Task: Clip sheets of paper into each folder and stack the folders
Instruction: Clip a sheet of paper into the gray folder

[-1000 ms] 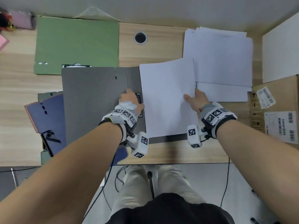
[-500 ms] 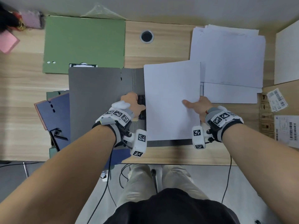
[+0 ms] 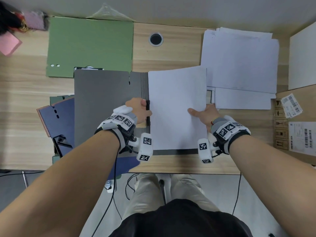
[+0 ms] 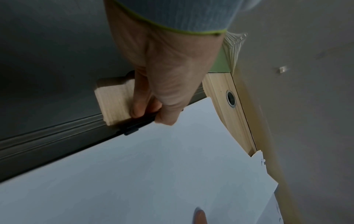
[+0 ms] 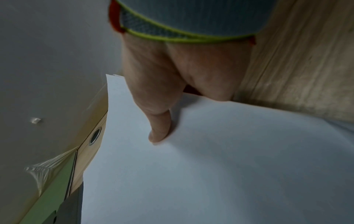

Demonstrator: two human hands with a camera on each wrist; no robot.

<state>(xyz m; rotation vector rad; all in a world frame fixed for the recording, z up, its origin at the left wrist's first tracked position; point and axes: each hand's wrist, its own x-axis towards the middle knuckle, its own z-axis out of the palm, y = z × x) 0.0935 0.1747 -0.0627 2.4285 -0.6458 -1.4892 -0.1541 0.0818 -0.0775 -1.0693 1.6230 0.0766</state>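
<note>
A grey folder (image 3: pixel 102 108) lies open on the desk, and a small stack of white sheets (image 3: pixel 176 100) covers its right half. My left hand (image 3: pixel 136 108) grips the black clip (image 3: pixel 147 113) at the spine, thumb and fingers curled round it; the left wrist view shows the hand (image 4: pixel 162 91) on the clip (image 4: pixel 134 127) at the sheets' left edge (image 4: pixel 153 174). My right hand (image 3: pixel 203 113) pinches the sheets' right edge. Its thumb (image 5: pixel 161 128) lies on top of the sheets (image 5: pixel 210 166) and its fingers are hidden underneath.
A green folder (image 3: pixel 90 45) lies at the back left, and a blue folder (image 3: pixel 58 120) pokes out from under the grey one. A loose paper pile (image 3: pixel 239 62) sits at the back right, a cardboard box (image 3: pixel 294 124) at the right edge, a cable hole (image 3: pixel 155 39) behind.
The sheets have slid left and straightened, so their left edge now meets the clip at the spine. My left hand has stayed on the clip.
</note>
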